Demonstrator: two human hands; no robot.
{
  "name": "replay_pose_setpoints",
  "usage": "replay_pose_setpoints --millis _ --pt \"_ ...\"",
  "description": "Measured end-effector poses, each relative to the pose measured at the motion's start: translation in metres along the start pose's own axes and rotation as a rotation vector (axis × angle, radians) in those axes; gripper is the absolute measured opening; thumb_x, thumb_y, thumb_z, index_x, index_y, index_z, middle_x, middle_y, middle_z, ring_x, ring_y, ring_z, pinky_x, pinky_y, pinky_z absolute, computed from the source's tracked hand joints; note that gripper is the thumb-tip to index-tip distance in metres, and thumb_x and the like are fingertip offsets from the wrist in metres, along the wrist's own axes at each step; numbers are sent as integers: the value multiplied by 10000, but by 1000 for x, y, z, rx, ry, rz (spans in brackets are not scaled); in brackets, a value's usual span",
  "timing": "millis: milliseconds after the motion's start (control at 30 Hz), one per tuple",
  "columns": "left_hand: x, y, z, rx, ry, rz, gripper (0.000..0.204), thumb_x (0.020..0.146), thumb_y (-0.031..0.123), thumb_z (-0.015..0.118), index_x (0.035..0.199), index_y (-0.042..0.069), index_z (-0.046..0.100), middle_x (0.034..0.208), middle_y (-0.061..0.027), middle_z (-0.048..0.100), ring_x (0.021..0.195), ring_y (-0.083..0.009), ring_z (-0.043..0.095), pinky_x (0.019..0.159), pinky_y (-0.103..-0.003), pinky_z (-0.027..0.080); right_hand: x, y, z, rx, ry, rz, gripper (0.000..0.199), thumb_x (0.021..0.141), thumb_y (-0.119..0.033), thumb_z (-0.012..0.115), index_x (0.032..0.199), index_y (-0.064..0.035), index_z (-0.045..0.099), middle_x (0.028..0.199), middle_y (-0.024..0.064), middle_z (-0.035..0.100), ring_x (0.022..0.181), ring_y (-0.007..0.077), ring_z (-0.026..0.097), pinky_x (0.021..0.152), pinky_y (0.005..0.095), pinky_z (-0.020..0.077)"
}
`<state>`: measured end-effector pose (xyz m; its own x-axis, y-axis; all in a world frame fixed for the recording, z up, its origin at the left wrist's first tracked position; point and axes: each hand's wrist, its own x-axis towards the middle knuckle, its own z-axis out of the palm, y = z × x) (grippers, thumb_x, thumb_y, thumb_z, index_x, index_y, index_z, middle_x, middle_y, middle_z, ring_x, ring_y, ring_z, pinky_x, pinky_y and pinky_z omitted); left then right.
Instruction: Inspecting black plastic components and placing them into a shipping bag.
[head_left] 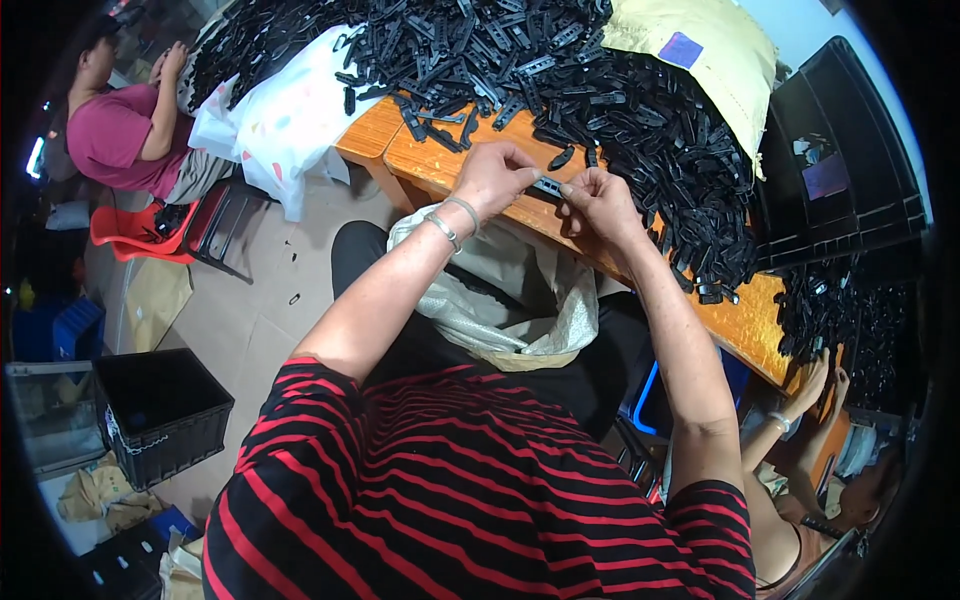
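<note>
Between my two hands, over the table's front edge, is a small black slotted plastic part. My left hand pinches its left end between thumb and fingers. My right hand grips the other end, fingers curled in. Just beyond them, a heap of similar black plastic parts covers much of the orange wooden table. One loose black piece lies close to my fingertips. Below my hands, an open white woven sack rests between my legs; part of its inside is dark.
A yellowish sack and a black padded panel border the heap. White plastic sheeting hangs off the table at left, near a person by a red chair. A black crate stands on the floor. Another person's hands work at right.
</note>
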<state>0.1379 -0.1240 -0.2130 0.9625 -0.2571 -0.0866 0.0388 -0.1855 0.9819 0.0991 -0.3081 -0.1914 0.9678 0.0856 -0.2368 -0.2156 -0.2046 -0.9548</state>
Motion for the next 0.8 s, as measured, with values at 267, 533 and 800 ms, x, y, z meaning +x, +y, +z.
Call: replay_pose_setpoints --millis 267,533,800 --pt "4 -10 1 165 57 45 169 802 126 700 815 -26 629 658 -38 616 561 -81 552 510 -234 451 5 -4 4 -25 38 68 165 884 -66 607 783 16 504 610 79 606 417 129 552 373 265 458" --pt "-1 6 -1 504 94 31 209 748 217 723 787 24 650 680 -95 638 629 -198 611 624 -325 494 13 -7 1 -258 29 75 196 853 -109 664 773 -23 507 577 86 609 408 124 547 345 260 415" --pt "-42 2 -32 538 -119 237 229 751 241 728 764 24 654 753 -116 624 704 -231 628 664 -340 493 -32 4 8 -599 -229 -15 183 791 -159 707 716 -22 611 604 68 621 545 160 577 536 319 456"
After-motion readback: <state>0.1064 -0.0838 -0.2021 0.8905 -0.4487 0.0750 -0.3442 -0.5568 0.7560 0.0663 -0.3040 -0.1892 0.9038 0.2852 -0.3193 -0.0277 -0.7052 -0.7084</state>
